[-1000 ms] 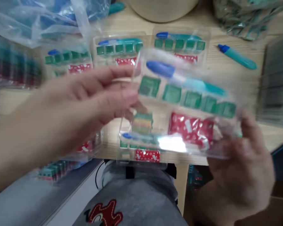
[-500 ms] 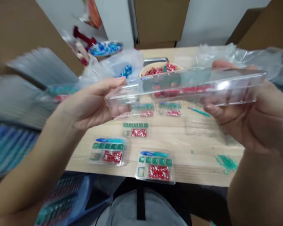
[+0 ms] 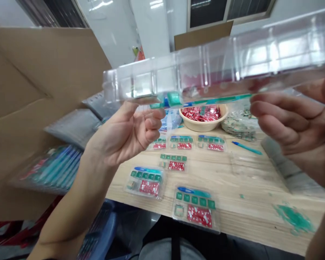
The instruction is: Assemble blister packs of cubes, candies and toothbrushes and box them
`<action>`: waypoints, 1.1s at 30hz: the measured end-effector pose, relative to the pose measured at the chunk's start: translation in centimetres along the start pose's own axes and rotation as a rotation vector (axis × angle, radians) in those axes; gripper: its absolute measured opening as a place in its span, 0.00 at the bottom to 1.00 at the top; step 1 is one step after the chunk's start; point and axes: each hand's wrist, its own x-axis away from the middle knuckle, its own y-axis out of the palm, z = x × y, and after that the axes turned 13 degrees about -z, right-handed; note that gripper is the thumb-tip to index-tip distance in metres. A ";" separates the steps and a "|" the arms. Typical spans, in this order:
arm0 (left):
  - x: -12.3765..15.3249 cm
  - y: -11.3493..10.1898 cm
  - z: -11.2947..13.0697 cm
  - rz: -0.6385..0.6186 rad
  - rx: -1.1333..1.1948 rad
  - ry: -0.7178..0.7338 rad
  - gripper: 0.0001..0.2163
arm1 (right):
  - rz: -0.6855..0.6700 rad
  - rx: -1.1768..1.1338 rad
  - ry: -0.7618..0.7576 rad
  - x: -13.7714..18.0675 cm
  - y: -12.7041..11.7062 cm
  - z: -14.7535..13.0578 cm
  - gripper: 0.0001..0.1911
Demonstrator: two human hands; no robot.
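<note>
Head camera shows a clear plastic box (image 3: 206, 68) held up above the wooden table (image 3: 254, 216), with its long side turned to the view and its right end higher than its left. The left hand (image 3: 126, 135) grips the low edge near the left end of the box; its lower fingers are curled and lie close together, while the tips at the edge are partly hidden by the plastic. The right hand (image 3: 300, 122) is at the right end, with its bent fingers close together against the lower edge; its outer part is cut by the picture border, so I cannot tell how the thumb is placed. Through the wall one sees a red packet (image 3: 213, 85), rather blurred, and along the bottom a green square (image 3: 174, 98) and a blue and teal pen (image 3: 222, 100). Below, filled boxes (image 3: 196, 209) lie flat on the table, two of them close to the front edge. At the back stands a cream bowl (image 3: 202, 125) with many red packets, and beside it a bag of small packets (image 3: 239, 124). A loose pen (image 3: 246, 147) lies right of the back row, and a green heap (image 3: 294, 218) lies at the right front.
</note>
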 end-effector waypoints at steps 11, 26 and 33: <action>0.4 -6.3 -0.7 -0.096 -0.385 0.017 0.11 | -0.093 -0.093 0.058 0.7 2.4 3.0 0.09; 5.1 -14.3 -6.8 -0.011 -0.408 -0.051 0.19 | -0.077 0.016 0.164 8.0 6.4 12.0 0.24; 5.5 -15.2 -7.1 0.026 -0.340 -0.023 0.15 | -0.119 -0.045 0.226 8.3 7.1 12.2 0.22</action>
